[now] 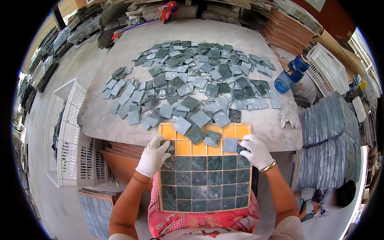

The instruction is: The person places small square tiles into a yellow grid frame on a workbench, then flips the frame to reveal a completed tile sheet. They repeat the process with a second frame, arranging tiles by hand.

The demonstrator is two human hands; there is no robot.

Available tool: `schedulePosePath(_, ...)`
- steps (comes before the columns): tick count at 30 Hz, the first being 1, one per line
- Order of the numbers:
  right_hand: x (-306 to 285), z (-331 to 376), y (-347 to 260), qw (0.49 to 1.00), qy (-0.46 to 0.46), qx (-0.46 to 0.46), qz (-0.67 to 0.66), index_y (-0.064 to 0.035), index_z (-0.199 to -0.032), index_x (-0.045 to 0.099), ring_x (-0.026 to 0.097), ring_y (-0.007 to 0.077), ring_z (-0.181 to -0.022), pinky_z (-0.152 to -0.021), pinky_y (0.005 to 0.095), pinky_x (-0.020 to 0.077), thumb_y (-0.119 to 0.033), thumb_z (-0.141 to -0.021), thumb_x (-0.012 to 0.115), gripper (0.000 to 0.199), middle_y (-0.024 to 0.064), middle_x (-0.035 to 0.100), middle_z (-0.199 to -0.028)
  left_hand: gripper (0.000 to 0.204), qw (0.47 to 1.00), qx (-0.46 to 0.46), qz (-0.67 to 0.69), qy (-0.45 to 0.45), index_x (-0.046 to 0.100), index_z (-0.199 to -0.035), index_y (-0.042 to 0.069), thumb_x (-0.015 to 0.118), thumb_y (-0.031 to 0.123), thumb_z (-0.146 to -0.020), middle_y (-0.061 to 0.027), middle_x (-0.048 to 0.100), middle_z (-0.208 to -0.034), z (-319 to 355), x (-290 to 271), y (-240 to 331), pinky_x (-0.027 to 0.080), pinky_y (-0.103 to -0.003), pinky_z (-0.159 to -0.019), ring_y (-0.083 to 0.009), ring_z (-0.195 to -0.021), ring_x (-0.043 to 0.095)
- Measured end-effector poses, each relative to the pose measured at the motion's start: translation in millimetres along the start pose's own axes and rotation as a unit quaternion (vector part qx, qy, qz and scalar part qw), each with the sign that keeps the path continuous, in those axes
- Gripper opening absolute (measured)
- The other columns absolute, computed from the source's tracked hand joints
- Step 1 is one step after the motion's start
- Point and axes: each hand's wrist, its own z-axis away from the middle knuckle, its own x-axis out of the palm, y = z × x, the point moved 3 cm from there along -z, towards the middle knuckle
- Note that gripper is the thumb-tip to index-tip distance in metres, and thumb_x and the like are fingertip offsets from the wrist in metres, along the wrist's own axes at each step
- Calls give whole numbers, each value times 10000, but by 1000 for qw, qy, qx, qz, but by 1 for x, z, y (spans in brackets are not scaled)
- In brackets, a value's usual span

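A gridded tray [199, 148] with a yellow bottom leans between my lap and the table edge. Square dark green stone tiles [199, 163] fill its nearer rows; the two far rows are mostly bare yellow. White-gloved, my left hand [153, 156] is closed at the tray's left side, its fingers on a dark tile [172, 147] in the second row from the far edge. Across from it my right hand [257, 152], also gloved, pinches a dark tile [241, 148] at the right end of that row. A few loose tiles [195, 135] lie askew over the far rows.
A wide heap of loose tiles [192, 86] covers the table [104, 130]. At its right edge are a blue bottle [291, 74] and a white glove [290, 117]. White crates [72, 136] stand left, stacked tile sheets [324, 140] right. Another person [330, 200] sits lower right.
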Motion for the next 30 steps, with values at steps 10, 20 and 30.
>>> schedulePosePath(10, 6, -16, -33, 985, 45, 69, 151, -99, -1129, 535, 584, 277, -962, -785, 392, 500, -245, -707, 752, 496, 82, 556, -1077, 442, 989, -45, -119, -72, 582, -1109, 85, 744, 200, -714, -113, 468, -1234, -9, -11, 26, 514, -421, -761, -321, -934, 593)
schedulePosePath(20, 9, -23, 7, 992, 29, -18, 122, -107, -1083, 557, 630, 307, -823, -675, 430, 508, -279, -883, 564, 264, 116, 623, -885, 660, 997, 26, -76, -24, 504, -1237, 79, 773, 160, -640, -100, 482, -1204, -61, 25, 62, 507, -413, -792, -323, -972, 584)
schedulePosePath(30, 0, -36, 2, 993, -33, 92, -71, -66, -1030, 611, 631, 275, -763, -714, 364, 495, -208, -868, 576, 218, 130, 638, -895, 434, 980, 161, -112, 22, 546, -1018, 80, 765, 219, -670, -56, 500, -1063, -84, 15, 50, 508, -405, -726, -273, -885, 591)
